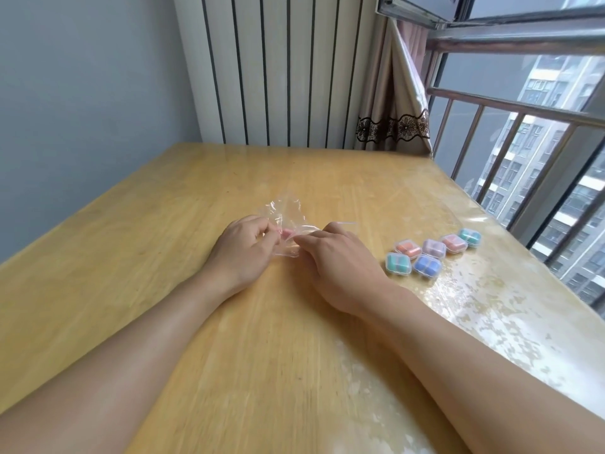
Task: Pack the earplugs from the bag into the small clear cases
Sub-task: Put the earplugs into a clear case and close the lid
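i see a wide wooden surface [163, 224] under a clear, glossy cover, and i take the clear bag [288, 214] near its middle as my landmark. beyond the bag, a white ribbed radiator [278, 67] stands against the wall, and to the right of that hangs a beige curtain [393, 103] with a dark lace band. far right of the bag, a window with a metal railing [510, 109] looks out on tall buildings.

my two bare forearms reach in from the near edge toward the bag. the left hand [240, 245] lies at the bag's left side with fingers curled, pinching the crumpled plastic. the right hand [337, 257] lies at the bag's right side, its fingers also curled and pinching the plastic near the bag's lower edge. the bag rests on the surface between the two hands, its upper part sticking up and wrinkled.

inside the bag, right between the fingertips, i make out something pink [288, 231], seemingly an earplug; i cannot tell how many are there.

to the right of the bag, well apart from it, six small clear cases [432, 253] sit closed in a cluster on the surface, each holding coloured earplugs: teal, orange, lilac, blue, orange-pink and teal.
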Motion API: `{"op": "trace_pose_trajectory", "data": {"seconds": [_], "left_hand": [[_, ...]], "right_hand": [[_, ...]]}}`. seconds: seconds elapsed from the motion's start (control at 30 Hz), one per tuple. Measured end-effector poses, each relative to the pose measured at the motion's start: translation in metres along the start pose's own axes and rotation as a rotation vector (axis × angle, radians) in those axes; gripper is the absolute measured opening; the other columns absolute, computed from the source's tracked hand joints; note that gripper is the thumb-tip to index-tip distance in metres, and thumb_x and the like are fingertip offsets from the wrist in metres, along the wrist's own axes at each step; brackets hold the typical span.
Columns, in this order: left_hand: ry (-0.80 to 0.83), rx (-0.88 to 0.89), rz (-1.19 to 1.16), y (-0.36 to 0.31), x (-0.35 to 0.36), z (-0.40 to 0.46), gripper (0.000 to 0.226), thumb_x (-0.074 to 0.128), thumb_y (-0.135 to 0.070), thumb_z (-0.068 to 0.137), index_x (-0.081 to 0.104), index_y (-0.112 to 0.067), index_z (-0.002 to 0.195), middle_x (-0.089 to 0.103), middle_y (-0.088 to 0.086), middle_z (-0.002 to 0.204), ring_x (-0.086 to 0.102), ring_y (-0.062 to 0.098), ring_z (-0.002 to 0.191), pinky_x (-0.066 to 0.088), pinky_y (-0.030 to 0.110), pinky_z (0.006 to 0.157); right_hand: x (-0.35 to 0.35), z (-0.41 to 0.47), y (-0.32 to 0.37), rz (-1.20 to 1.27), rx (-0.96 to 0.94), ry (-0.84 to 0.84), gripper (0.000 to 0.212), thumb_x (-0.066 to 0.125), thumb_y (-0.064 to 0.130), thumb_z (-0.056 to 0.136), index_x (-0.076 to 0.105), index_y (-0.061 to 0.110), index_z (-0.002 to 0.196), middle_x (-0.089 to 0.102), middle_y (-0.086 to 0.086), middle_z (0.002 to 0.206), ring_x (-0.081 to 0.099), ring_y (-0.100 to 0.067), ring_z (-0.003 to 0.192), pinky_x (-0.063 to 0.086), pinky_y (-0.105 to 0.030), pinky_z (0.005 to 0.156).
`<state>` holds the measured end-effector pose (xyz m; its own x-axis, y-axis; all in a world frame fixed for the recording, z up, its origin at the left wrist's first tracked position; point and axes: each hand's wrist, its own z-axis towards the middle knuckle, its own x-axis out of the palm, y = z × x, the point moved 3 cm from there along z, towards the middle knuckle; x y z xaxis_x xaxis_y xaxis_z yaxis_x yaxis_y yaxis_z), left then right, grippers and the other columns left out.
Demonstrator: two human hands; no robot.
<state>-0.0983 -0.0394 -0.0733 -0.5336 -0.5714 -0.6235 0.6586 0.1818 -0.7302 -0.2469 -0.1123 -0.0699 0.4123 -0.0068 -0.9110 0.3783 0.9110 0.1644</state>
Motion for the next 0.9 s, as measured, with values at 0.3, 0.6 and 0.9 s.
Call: {"op": "trace_pose_trajectory", "data": {"seconds": [0.3,0.6,0.9], "left_hand": [[0.044,-0.023,-0.049,0.006,-0.002,0.000,0.023,0.060,-0.003,0.090,0.069,-0.018,0.104,0.069,-0.006,0.090,0.061,0.006,0.081,0.042,0.004,0.068],[0.140,0.043,-0.062,0.004,-0.007,-0.004,0.011,0.076,-0.017,0.087,0.080,-0.027,0.087,0.078,-0.011,0.084,0.071,0.002,0.083,0.049,0.012,0.077],[0.117,0.018,-0.114,0.001,-0.006,-0.006,0.006,0.077,-0.012,0.085,0.078,-0.018,0.087,0.078,-0.008,0.085,0.073,-0.001,0.081,0.048,0.006,0.074]], "right_hand": [[-0.005,0.003,-0.008,0.065,0.181,-0.029,0.014,0.058,0.030,0.096,0.061,0.023,0.084,0.070,0.001,0.083,0.051,-0.024,0.090,0.035,-0.035,0.066],[-0.003,0.003,-0.008,0.123,0.195,-0.028,0.011,0.063,0.024,0.090,0.074,0.024,0.093,0.066,0.002,0.095,0.054,-0.022,0.095,0.040,-0.034,0.071],[-0.002,0.005,-0.011,0.380,0.212,-0.148,0.004,0.067,0.022,0.091,0.063,0.021,0.090,0.069,0.011,0.093,0.052,0.012,0.070,0.036,-0.008,0.064]]}}
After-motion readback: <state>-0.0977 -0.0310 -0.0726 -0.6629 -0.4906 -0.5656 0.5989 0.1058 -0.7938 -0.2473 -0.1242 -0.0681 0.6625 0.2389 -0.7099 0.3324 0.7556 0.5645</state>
